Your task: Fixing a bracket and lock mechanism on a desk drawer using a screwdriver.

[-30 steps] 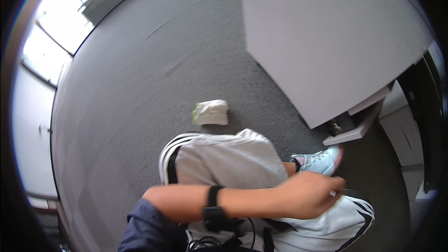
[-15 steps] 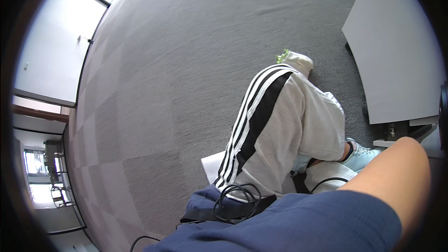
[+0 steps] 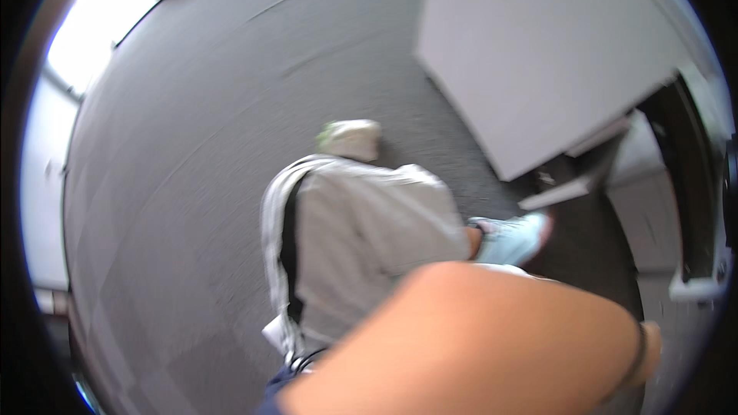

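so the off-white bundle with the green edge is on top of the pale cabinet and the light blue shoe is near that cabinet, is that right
Not quite: in the head view, the off-white bundle lies on the grey carpet, not on top of the pale cabinet. The light blue shoe is indeed near that cabinet.

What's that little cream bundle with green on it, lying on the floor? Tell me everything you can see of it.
The cream bundle is small and blocky with rounded corners, and looks like soft cloth, perhaps folded. A ragged green edge shows along its left side. It lies on the grey carpet, just beyond the bent knee of the pale trousers; whether they touch, I can't tell. Blur hides finer detail, so I can't say what it is.
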Motion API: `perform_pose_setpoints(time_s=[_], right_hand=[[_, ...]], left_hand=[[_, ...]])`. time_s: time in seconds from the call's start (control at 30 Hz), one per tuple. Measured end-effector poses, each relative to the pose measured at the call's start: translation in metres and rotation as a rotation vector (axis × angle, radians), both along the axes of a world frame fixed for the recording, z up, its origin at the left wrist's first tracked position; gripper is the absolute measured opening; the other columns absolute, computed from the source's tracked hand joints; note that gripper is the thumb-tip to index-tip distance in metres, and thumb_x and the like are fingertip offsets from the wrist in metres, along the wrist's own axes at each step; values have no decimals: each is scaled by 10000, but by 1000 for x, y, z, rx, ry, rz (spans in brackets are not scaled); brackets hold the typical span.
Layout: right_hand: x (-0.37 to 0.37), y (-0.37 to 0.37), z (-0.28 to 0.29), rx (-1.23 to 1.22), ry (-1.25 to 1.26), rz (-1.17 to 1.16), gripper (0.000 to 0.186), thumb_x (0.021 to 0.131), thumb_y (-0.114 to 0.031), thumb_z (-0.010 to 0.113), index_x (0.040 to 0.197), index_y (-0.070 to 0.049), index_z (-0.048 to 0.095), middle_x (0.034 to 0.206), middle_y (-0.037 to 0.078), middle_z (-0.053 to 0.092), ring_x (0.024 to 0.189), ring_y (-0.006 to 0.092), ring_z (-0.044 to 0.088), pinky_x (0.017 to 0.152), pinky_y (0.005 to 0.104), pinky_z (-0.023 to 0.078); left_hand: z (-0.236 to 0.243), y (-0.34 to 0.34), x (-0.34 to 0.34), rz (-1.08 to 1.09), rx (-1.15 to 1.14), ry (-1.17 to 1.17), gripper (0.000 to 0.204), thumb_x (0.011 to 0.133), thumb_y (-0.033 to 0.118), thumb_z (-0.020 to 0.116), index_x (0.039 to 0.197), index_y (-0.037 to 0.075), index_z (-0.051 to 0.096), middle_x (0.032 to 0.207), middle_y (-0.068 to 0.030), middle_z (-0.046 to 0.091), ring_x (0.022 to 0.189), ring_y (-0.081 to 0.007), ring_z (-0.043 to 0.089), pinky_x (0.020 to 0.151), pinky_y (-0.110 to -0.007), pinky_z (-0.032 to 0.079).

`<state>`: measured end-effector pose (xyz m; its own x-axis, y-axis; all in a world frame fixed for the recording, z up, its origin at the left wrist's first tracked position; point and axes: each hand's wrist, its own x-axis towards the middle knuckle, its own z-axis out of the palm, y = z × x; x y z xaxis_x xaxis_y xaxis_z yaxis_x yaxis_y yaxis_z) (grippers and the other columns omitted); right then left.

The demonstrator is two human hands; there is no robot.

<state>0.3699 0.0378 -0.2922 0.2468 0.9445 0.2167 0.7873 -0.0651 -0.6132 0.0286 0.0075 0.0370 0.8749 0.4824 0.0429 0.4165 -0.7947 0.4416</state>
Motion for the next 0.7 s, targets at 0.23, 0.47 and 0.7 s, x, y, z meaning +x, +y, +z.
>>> perform_pose_setpoints(time_s=[0.23, 0.47, 0.7], right_hand=[[43, -22, -35, 122, -77, -158, 312, 804, -147, 667, 996, 78, 568, 950, 230, 585, 884, 362, 577, 793, 436, 461], [14, -21, -8, 58, -327, -150, 315, 848, -200, 634, 1058, 8, 526, 1003, 180, 552, 982, 341, 515, 890, 454, 380], [9, -22, -9, 69, -309, -157, 312, 849, -203, 632, 1049, 10, 522, 988, 173, 548, 965, 342, 517, 876, 456, 384]], left_hand=[[-4, 12, -19, 462, 75, -496, 123, 749, 124, 639, 821, 34, 679, 849, -150, 670, 809, -309, 669, 691, -366, 545], [-23, 19, -43, 705, -631, -1351, 296, 974, 131, 470, 1215, -24, 548, 949, -73, 617, 790, -128, 599, 728, -253, 502], [-34, 15, -60, 514, -955, -1751, 367, 998, 121, 390, 1316, -56, 435, 1048, -87, 580, 875, -166, 576, 832, -283, 472]])
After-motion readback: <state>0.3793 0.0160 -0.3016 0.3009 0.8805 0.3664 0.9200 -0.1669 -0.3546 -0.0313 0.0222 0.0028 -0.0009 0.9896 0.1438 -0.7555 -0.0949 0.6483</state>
